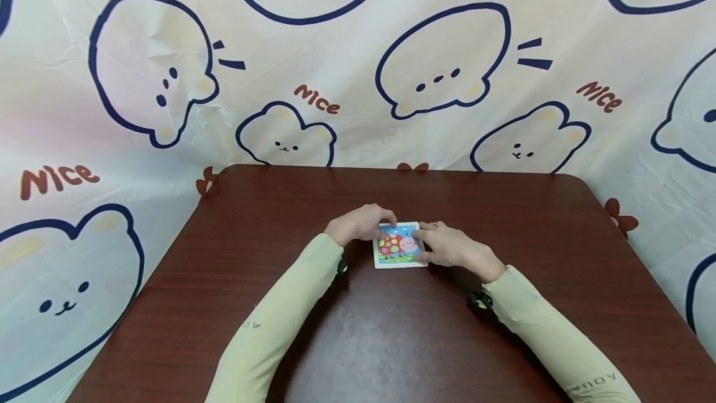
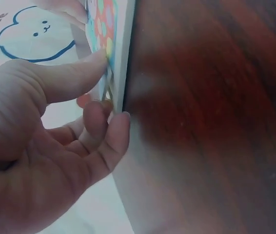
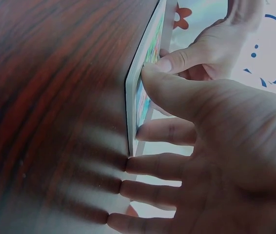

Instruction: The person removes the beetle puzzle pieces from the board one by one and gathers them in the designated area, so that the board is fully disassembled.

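A small square picture puzzle (image 1: 403, 265) with a white frame lies flat on the table, showing a spotted red ladybug on blue and green. At its upper left corner, my left hand (image 1: 365, 222) pinches a thin puzzle piece (image 2: 109, 84) between thumb and index finger, its edge raised in the left wrist view. My right hand (image 1: 450, 246) is along the right side, with thumb and index finger touching the picture. In the right wrist view, its other fingers (image 3: 152, 192) are extended, their tips on the tabletop beside the frame.
The dark brown wooden table (image 1: 358, 322) spreads around the puzzle. Behind it and at both sides hangs a pale cloth (image 1: 358, 61) with cartoon outlines. Each wrist carries a dark device, such as the one below the right sleeve (image 1: 480, 301).
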`<state>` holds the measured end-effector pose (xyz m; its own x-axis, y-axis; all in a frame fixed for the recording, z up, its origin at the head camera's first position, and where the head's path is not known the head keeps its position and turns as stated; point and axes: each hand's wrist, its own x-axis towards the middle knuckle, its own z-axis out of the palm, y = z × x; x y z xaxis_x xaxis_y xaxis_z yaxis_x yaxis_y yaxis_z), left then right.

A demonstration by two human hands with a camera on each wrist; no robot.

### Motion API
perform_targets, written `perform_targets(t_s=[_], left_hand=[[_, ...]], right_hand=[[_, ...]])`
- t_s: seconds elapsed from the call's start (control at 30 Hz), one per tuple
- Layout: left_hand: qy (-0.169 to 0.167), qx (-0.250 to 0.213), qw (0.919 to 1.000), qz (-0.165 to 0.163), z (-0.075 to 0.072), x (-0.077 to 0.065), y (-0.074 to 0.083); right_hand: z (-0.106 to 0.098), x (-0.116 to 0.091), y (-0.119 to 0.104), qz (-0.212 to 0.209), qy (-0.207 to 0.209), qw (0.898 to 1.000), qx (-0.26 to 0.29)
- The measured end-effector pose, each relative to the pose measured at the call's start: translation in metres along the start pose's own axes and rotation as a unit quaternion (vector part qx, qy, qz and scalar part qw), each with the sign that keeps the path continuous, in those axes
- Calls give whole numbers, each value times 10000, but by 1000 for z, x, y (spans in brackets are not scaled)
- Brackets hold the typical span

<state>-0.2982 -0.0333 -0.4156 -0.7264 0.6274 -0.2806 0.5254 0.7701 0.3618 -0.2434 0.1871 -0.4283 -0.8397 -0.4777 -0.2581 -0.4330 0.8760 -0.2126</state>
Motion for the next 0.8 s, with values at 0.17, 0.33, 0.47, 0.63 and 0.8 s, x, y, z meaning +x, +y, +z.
perform_targets(t_s=[0.17,0.33,0.47,0.63,0.8], left_hand=[[-153,-249,9996,8,-2,3,-5],[-432,-508,9977,-115,-3,3,-8],[-517,-616,9967,-133,-2,4,-10],[-435,-574,9974,-38,-4,6,-11],[-437,-617,9971,16,-6,9,-11]], right_hand=[[-1,-1,-1,68,-8,10000,6],[1,-1,-3,19,-87,9999,90],[1,-2,-4,-7,-123,9999,69],[-1,-2,-3,23,-83,10000,18],[-3,-3,-3,63,-109,9999,70]])
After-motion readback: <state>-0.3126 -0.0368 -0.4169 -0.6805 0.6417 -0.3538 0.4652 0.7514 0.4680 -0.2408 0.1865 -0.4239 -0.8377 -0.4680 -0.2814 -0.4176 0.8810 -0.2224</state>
